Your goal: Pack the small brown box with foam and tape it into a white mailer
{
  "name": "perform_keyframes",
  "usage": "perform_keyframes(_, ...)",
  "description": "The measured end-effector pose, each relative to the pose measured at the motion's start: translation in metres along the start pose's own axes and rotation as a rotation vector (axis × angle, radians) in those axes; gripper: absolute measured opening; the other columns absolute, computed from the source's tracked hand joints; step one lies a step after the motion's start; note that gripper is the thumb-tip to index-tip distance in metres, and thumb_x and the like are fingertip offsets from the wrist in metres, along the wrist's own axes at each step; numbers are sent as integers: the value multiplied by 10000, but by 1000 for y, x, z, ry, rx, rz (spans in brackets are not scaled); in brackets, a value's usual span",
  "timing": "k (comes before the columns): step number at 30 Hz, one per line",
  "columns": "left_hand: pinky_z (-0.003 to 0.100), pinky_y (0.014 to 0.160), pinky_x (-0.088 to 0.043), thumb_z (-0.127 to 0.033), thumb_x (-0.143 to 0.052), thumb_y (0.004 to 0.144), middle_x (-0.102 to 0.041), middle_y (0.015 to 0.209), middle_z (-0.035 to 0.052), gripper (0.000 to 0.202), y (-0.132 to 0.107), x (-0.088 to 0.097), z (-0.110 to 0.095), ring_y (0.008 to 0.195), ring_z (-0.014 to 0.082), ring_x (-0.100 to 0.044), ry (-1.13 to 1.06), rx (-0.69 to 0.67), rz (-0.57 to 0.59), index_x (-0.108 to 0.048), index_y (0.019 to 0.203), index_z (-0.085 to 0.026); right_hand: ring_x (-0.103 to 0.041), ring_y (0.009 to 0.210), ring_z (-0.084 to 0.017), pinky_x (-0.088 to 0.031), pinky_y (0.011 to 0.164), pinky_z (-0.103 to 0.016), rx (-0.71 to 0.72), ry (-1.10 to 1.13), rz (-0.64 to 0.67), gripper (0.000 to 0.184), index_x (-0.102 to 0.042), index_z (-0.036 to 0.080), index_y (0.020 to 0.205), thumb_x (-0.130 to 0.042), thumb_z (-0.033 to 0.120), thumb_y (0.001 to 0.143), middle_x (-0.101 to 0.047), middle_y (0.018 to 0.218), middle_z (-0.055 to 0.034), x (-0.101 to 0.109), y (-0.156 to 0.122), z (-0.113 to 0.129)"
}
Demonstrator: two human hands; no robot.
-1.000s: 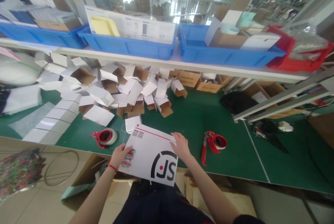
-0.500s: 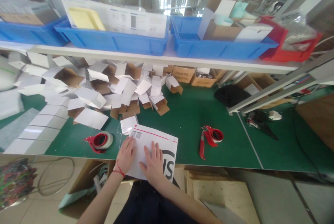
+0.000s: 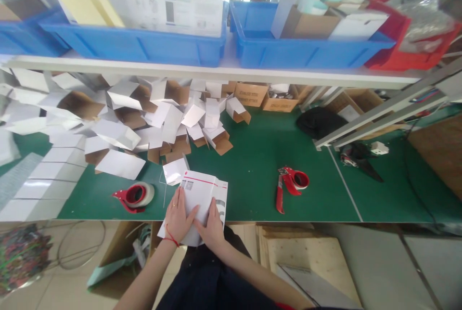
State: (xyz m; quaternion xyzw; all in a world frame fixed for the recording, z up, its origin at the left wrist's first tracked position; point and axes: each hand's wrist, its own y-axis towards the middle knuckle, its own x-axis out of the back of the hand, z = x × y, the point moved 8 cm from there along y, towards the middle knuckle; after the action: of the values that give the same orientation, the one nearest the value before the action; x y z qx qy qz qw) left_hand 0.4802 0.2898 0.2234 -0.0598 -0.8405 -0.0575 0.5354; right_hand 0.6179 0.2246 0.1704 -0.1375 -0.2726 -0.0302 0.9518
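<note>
A white printed carton [image 3: 200,192], with a red line and small square codes near its top, lies over the bench's front edge. It bends along a crease on its right side, and part of a dark printed mark shows on the right panel. My left hand [image 3: 178,216], wearing a red string bracelet, holds the carton's left side, its fingers straight and close together. On the crease at the right, my right hand [image 3: 212,226] grips the carton with its thumb pointing toward the left thumb. Just behind the carton stands a small open white box [image 3: 175,170].
Red tape dispensers lie at left [image 3: 135,196] and right [image 3: 293,182] on the green bench [image 3: 252,170]. Many open white boxes [image 3: 119,163] are heaped at back left. Above runs a shelf [image 3: 231,71] with blue bins [image 3: 144,50] and a red bin [image 3: 415,57].
The carton lay flatter and wider before; its right panel is now bent along a crease. My right hand has moved left, closer to my left hand. The view has shifted slightly.
</note>
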Motion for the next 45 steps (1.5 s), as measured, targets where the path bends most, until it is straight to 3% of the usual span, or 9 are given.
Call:
perform_keyframes(3,490,1174,-332,-569,-545,873,-387,1558,239,866,5,-2,10,1446,348,-375,-59,100,39,-285,1529,-68,-332,1464,-348,-349,1179,-468,-37,45,18,935,-143,-67,1542,-626,366,869,-304,1564,-309,-12,3,-6)
perform_keyframes(8,426,1038,-478,-564,-530,884,-587,1399,184,709,12,-7,35,1264,321,-590,-159,342,196,-428,1440,-137,-275,1490,-339,-315,1192,-486,-19,85,26,916,-116,-31,1552,-572,444,916,-282,1575,-302,-21,4,-9)
perform_keyframes(12,426,979,-496,-587,-549,872,-651,1301,163,662,15,-7,40,1172,324,-644,-190,418,273,-470,1378,-167,-269,1489,-356,-313,1184,-530,-32,92,15,908,-153,-23,1544,-583,462,908,-275,1577,-308,-22,4,-12)
perform_keyframes(18,461,996,-474,-588,-528,881,-606,1350,175,659,16,-5,34,1208,347,-608,-178,419,281,-431,1380,-169,-259,1491,-366,-274,1209,-503,-70,76,38,957,-187,-92,1522,-617,472,881,-268,1574,-321,-21,6,-12)
perform_keyframes(28,474,993,-477,-596,-551,855,-603,1345,178,647,17,0,31,1211,359,-605,-174,421,243,-456,1339,-177,-279,1485,-357,-296,1198,-500,-105,90,42,968,-205,-62,1535,-634,484,861,-273,1585,-292,-19,6,-13)
perform_keyframes(34,458,964,-502,-625,-560,830,-639,1282,182,671,19,1,33,1161,348,-637,-136,431,227,-485,1315,-167,-343,1454,-330,-312,1179,-528,-107,67,-75,711,-364,45,1507,-509,462,949,-380,1551,-228,7,7,-27)
perform_keyframes(38,464,989,-485,-647,-550,823,-619,1296,194,713,20,-1,35,1180,357,-617,-126,460,243,-466,1328,-150,-339,1453,-349,-340,1160,-528,-144,35,-98,714,-387,37,1496,-547,453,939,-368,1548,-256,22,7,-38)
perform_keyframes(41,463,1001,-477,-649,-545,820,-599,1322,202,738,20,-3,36,1199,362,-603,-117,468,252,-451,1346,-139,-320,1462,-366,-348,1151,-549,-160,20,-87,769,-348,41,1519,-601,424,903,-333,1566,-265,25,3,-29)
perform_keyframes(45,478,992,-481,-669,-532,815,-601,1317,204,767,21,-4,39,1194,376,-604,-89,453,249,-441,1358,-135,-213,1503,-379,-296,1166,-606,-78,-16,-75,856,-245,96,1575,-631,355,856,-222,1631,-208,19,-3,4)
